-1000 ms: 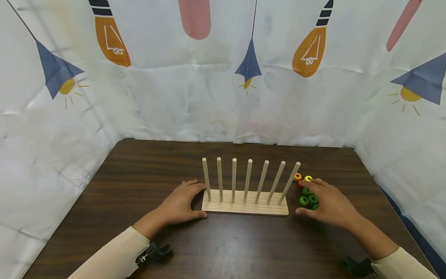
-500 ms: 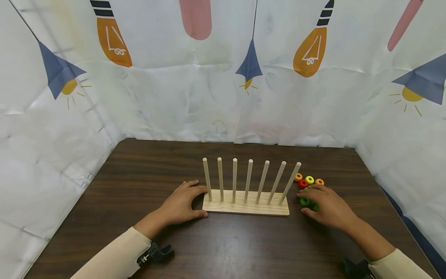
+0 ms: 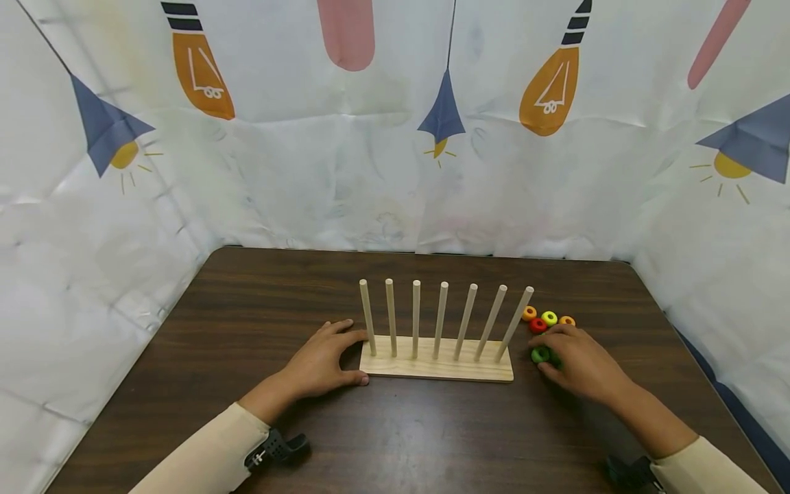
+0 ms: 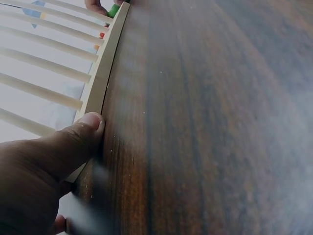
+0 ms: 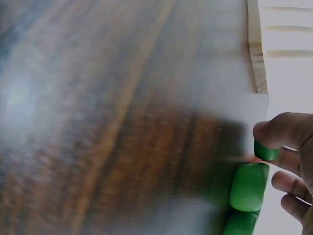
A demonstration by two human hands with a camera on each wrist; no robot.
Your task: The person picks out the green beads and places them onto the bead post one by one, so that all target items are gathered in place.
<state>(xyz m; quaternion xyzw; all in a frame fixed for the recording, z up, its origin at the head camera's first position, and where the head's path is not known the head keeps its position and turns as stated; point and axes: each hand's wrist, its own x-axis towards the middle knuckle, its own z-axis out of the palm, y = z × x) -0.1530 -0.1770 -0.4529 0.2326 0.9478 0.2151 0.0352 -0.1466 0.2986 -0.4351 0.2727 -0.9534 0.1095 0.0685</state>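
A pale wooden peg rack (image 3: 432,367) with a row of upright pegs stands mid-table. My left hand (image 3: 324,360) grips its left end. The left wrist view shows the thumb (image 4: 80,134) against the front edge of the base; the fingers behind are partly hidden. To the right of the rack, my right hand (image 3: 580,360) is over a cluster of green beads (image 3: 540,355). In the right wrist view it pinches one green bead (image 5: 265,151) between thumb and finger. More green beads (image 5: 248,188) sit just beside it.
Behind my right hand lie a red bead (image 3: 537,326), a yellow bead (image 3: 549,318) and two orange beads (image 3: 529,313). The dark brown table (image 3: 395,439) has a patterned white cloth (image 3: 370,171) hanging along its back and sides.
My right hand has drawn slightly back toward me and closed from a spread pose to a pinch at the green beads, uncovering the red, yellow and orange ones. The left hand keeps its place.
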